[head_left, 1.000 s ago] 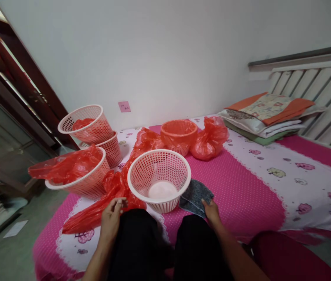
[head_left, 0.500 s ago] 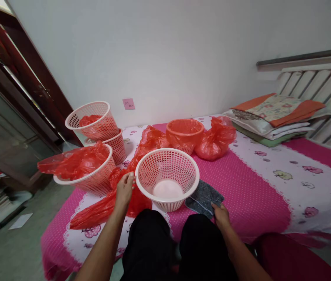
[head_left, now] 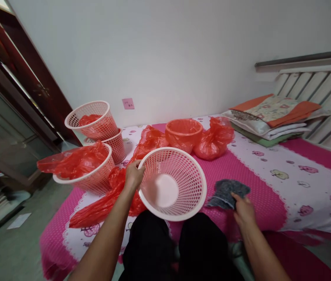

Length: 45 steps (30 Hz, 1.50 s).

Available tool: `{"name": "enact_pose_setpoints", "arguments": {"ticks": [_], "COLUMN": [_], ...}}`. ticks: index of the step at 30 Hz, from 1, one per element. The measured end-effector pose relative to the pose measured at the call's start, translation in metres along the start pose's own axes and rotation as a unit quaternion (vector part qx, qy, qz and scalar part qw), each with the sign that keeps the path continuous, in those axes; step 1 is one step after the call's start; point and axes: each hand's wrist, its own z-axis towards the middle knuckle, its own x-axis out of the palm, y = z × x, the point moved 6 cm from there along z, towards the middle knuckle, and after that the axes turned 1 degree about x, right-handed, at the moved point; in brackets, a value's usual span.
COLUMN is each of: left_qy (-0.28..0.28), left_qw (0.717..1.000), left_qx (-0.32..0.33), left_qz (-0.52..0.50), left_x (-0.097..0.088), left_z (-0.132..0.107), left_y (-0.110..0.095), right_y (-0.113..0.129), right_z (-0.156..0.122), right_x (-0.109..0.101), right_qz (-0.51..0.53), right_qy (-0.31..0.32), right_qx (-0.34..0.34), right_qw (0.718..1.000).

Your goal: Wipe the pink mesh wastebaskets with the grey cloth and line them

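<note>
A pale pink plastic basket (head_left: 165,190) with perforated sides tilts toward me just above my knees, nothing inside it. My left hand (head_left: 134,174) grips its rim on the left side. To the right, my right hand (head_left: 244,207) pinches a dark grey cloth (head_left: 226,193), which is bunched up over the pink bedspread and apart from the basket. Behind my left forearm lie crumpled red plastic bags (head_left: 101,207). Beyond the basket stands another basket lined with a red bag (head_left: 183,132), and a tied-looking, filled red bag (head_left: 213,140) is beside it.
At left, a basket (head_left: 103,181) holds red bags, with two stacked baskets (head_left: 111,128) behind it. Folded bedding (head_left: 273,117) lies at the back right near a white radiator (head_left: 329,109). The wall (head_left: 183,58) bounds the far side of the bed.
My left hand has taken hold of the basket's rim and tipped the basket toward me and rightward. My right hand has drawn the cloth away to the right, bunching it.
</note>
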Motion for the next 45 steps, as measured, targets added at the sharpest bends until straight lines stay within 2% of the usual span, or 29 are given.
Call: {"name": "enact_pose_setpoints", "arguments": {"ticks": [2, 5, 7, 9, 10, 11, 13, 15, 16, 18, 21, 24, 28, 32, 37, 41, 45], "left_qy": [0.007, 0.021, 0.030, 0.041, 0.044, 0.049, 0.056, 0.058, 0.056, 0.051, 0.053, 0.073, 0.105, 0.099, 0.103, 0.093, 0.088], "left_qw": [0.999, 0.998, 0.996, 0.993, 0.991, 0.990, 0.986, 0.983, 0.981, 0.978, 0.974, 0.967, 0.959, 0.955, 0.958, 0.967, 0.974], "left_qx": [0.025, 0.041, 0.050, 0.056, 0.058, 0.060, 0.059, 0.058, 0.057, 0.054, 0.058, 0.066, 0.080, 0.097, 0.117, 0.130, 0.111], "left_qz": [0.025, 0.050, 0.069, 0.094, 0.109, 0.121, 0.142, 0.164, 0.175, 0.193, 0.211, 0.236, 0.250, 0.261, 0.240, 0.197, 0.177], "left_x": [0.002, 0.010, 0.016, 0.022, 0.024, 0.027, 0.031, 0.033, 0.033, 0.032, 0.032, 0.035, 0.041, 0.041, 0.043, 0.041, 0.037], "left_z": [-0.006, -0.011, -0.013, -0.014, -0.014, -0.015, -0.016, -0.019, -0.020, -0.022, -0.026, -0.028, -0.032, -0.033, -0.034, -0.035, -0.036], "left_y": [-0.012, -0.026, -0.035, -0.042, -0.044, -0.047, -0.048, -0.048, -0.048, -0.047, -0.048, -0.051, -0.055, -0.058, -0.060, -0.059, -0.054], "right_y": [0.055, 0.129, 0.166, 0.186, 0.191, 0.192, 0.183, 0.166, 0.159, 0.152, 0.155, 0.160, 0.158, 0.153, 0.152, 0.155, 0.156], "right_z": [-0.009, -0.041, -0.070, -0.101, -0.118, -0.135, -0.169, -0.192, -0.198, -0.203, -0.206, -0.212, -0.216, -0.208, -0.188, -0.159, -0.127], "right_x": [0.022, 0.068, 0.104, 0.147, 0.170, 0.193, 0.234, 0.261, 0.270, 0.281, 0.289, 0.294, 0.303, 0.309, 0.307, 0.299, 0.283], "right_qz": [0.009, -0.037, -0.087, -0.124, -0.134, -0.146, -0.188, -0.231, -0.246, -0.268, -0.321, -0.387, -0.451, -0.469, -0.463, -0.480, -0.467], "right_qy": [0.010, 0.052, 0.079, 0.145, 0.199, 0.265, 0.406, 0.509, 0.539, 0.556, 0.524, 0.505, 0.515, 0.505, 0.493, 0.477, 0.463], "right_qx": [-0.078, -0.180, -0.249, -0.313, -0.346, -0.389, -0.460, -0.479, -0.479, -0.483, -0.513, -0.545, -0.549, -0.559, -0.567, -0.533, -0.484], "right_qw": [0.997, 0.982, 0.961, 0.931, 0.907, 0.870, 0.767, 0.677, 0.648, 0.621, 0.599, 0.546, 0.481, 0.461, 0.470, 0.509, 0.577]}}
